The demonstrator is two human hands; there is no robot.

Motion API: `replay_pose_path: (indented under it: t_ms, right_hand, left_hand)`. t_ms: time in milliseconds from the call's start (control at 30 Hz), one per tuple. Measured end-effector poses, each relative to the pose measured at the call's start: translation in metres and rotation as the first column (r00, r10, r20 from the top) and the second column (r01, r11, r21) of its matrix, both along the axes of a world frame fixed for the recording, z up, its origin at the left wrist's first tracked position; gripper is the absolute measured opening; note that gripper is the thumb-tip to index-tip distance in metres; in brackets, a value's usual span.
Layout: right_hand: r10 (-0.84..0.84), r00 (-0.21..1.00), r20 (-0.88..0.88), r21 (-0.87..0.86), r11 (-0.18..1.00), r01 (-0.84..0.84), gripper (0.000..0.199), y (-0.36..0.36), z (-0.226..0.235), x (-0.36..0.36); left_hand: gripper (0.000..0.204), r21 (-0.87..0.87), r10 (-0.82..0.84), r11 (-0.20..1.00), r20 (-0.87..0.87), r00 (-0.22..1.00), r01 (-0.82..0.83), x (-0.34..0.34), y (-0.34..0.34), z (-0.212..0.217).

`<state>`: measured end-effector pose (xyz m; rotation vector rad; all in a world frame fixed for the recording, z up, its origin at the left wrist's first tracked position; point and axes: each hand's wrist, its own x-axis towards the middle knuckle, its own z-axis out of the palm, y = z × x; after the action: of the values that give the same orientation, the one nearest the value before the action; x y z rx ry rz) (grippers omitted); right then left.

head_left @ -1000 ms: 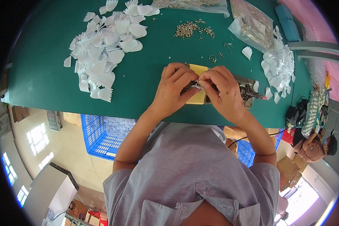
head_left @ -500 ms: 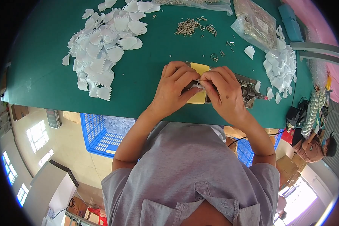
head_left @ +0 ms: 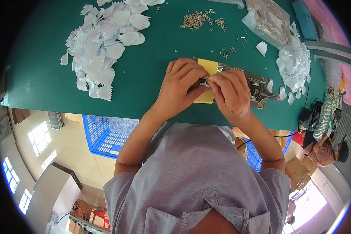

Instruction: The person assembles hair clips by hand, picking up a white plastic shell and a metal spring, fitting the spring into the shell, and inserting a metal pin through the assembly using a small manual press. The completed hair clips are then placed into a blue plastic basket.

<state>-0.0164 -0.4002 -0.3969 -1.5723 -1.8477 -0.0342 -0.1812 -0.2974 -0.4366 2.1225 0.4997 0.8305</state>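
My left hand [head_left: 185, 86] and my right hand [head_left: 232, 93] meet at the fingertips, both closed in a pinch. Between them is a small white plastic piece [head_left: 205, 83], mostly covered by the fingers; it resembles the toothed hair claw clip halves on the table. Under the hands lies a metal fixture [head_left: 257, 86] with a yellow sheet [head_left: 207, 67] across its left part. To the right of my right hand, the fixture carries a clamp with a red tip [head_left: 278, 98]. Whether a metal part is also between the fingers is hidden.
A big heap of white claw clip halves [head_left: 99, 43] spreads at left, a smaller heap [head_left: 295, 66] at right. Small metal springs [head_left: 195, 20], loose pins [head_left: 241, 39] and a clear bag [head_left: 269, 23] lie farther back. A blue crate [head_left: 101, 142] stands below the table's near edge.
The view has shifted slightly, so things on the table sit a little differently in it. Both hands stay pinched together over the yellow sheet, with only small finger movement.
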Motion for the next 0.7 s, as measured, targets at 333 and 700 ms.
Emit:
replay_pose_path:
  t_ms: [333, 700]
  right_hand:
    - [0.020, 0.990, -0.142, -0.037, 0.999, -0.026, 0.023, -0.002, 0.006, 0.011]
    - [-0.733, 0.667, -0.136, -0.223, 0.679, 0.700, 0.019, -0.118, -0.005, 0.103]
  left_hand:
    - [0.030, -0.135, -0.006, 0.991, 0.062, 0.998, 0.014, 0.006, -0.001, -0.002]
    - [0.027, -0.276, -0.043, 0.960, 0.004, 0.999, 0.043, 0.003, 0.000, 0.005]
